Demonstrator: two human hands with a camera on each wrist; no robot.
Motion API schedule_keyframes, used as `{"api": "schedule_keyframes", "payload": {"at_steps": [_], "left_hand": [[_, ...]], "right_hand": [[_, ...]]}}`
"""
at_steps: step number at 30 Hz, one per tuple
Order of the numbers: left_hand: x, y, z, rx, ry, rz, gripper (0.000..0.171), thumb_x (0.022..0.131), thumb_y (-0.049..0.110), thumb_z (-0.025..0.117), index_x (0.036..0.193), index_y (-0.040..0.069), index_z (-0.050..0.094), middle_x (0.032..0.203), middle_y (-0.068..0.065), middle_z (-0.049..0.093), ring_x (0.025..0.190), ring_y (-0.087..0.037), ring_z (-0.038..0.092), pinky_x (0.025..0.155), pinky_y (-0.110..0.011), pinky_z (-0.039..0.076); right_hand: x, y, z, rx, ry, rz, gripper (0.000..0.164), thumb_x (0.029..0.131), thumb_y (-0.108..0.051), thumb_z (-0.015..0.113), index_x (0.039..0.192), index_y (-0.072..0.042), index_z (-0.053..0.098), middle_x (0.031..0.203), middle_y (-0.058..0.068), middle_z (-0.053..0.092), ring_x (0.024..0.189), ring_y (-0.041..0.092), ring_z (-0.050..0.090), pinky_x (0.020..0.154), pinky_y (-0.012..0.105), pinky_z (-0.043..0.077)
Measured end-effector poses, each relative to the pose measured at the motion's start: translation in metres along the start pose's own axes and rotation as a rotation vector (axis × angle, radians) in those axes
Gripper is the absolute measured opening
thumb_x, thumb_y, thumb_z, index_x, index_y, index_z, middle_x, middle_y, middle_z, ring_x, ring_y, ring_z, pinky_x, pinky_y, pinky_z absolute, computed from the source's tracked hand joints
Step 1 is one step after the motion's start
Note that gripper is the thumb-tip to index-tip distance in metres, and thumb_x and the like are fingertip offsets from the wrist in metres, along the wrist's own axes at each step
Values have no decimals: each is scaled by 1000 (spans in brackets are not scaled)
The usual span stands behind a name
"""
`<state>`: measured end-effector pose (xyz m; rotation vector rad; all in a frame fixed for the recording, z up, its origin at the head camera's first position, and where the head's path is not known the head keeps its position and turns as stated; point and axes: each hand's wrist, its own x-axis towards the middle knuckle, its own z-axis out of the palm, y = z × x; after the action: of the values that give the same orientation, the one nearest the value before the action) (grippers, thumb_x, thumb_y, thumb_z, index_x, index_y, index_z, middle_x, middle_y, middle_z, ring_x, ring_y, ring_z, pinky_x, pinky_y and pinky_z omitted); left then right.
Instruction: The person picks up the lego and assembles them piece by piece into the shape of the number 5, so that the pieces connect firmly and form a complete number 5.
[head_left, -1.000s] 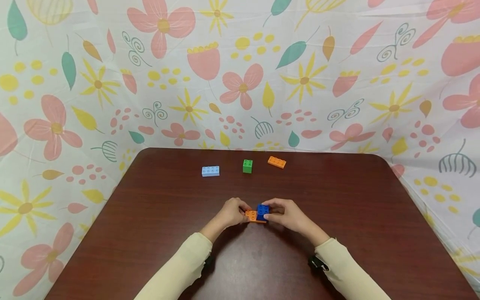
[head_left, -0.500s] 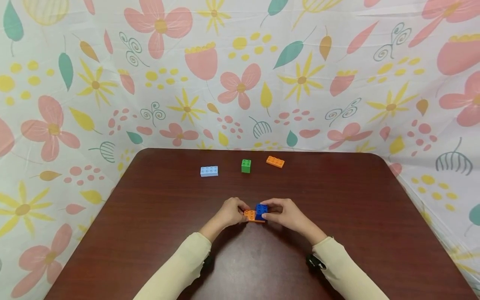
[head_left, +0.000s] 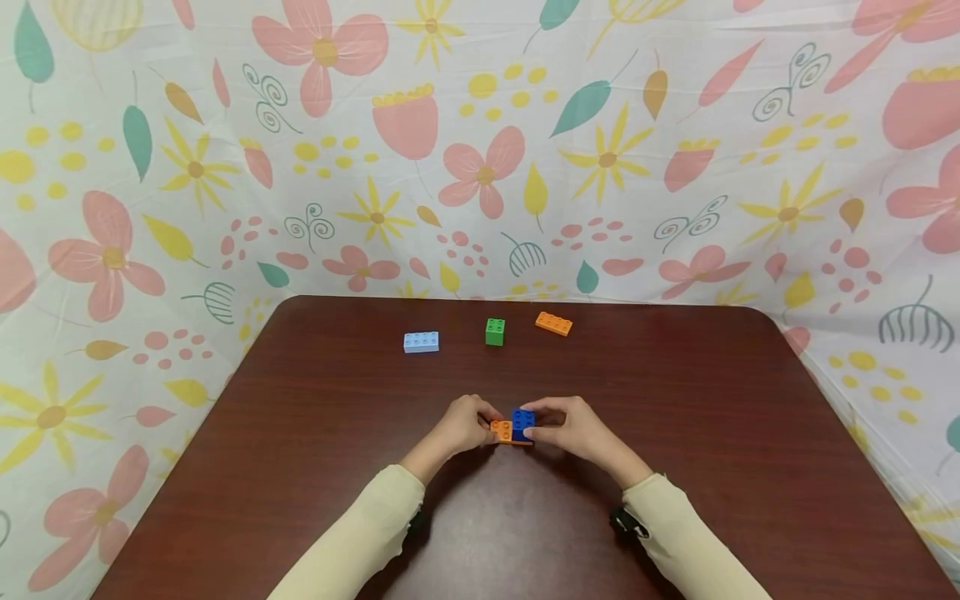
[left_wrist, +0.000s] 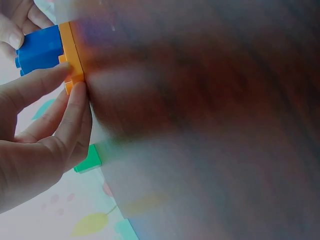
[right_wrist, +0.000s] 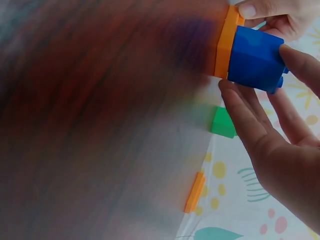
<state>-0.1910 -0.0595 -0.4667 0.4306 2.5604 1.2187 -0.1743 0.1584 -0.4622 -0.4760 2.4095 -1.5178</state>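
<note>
A thin orange building brick [head_left: 502, 431] lies on the table in front of the person. On its right half stands a taller blue building brick [head_left: 523, 423], which looks flush with it in the right wrist view. The left hand [head_left: 462, 425] pinches the orange brick's left end between thumb and fingers, clearly seen in the left wrist view. From the right, the right hand [head_left: 582, 431] holds the blue brick with its thumb on the near side and fingers on the far side. Part of the orange brick's left end is hidden by the left fingers.
Toward the back of the dark wooden table [head_left: 337, 375] lie a light blue brick [head_left: 422, 342], a green brick [head_left: 495, 332] and a second thin orange brick [head_left: 553, 323]. A flower-patterned cloth [head_left: 480, 167] hangs behind the table.
The blue brick has shifted slightly left and sits straighter over the orange brick's right half. The right hand moved slightly with it. The left hand keeps its hold.
</note>
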Motion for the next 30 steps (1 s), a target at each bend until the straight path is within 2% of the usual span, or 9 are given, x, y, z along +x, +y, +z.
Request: {"api": "schedule_keyframes", "payload": {"at_steps": [9,14,19,26,30], "left_hand": [[1,0,1,4,-11,-21,24,74,-5,78,98,-3,73,88,-10,58,73,-15,56,62,-24,52],[1,1,1,-1,-21,-23,25,73,-7,79,97,-3,73,87,-11,58,72,-14,56,61,-24,52],[1,2,-1,-27,-62,-45,26,73,-9,77,97,-3,72,90,-11,57,70,-14,57,60,-25,53],[3,1,-6,-112,-115,-75,28,75,-10,74,102,-6,70,90,-12,64,65,-18,59,59,-30,54],[5,-1,-7,-161,-131,-100,29,77,-9,73,105,-4,69,90,-11,65,66,-19,60,60,-32,54]], "right_hand": [[-2,-4,4,-13,42,53,38,85,-14,75,120,-3,66,108,16,66,88,24,66,69,33,55],[-9,-16,7,28,56,50,35,87,-6,70,120,3,63,111,24,64,95,32,66,73,37,56],[-16,-29,9,83,47,61,34,89,1,66,121,9,60,113,29,61,101,38,63,76,40,56],[-9,-10,12,111,46,69,36,89,-5,67,123,3,60,116,24,62,102,31,64,77,38,56],[-8,-7,11,116,46,88,36,89,-7,68,123,2,60,116,22,62,102,29,64,78,39,56]]}}
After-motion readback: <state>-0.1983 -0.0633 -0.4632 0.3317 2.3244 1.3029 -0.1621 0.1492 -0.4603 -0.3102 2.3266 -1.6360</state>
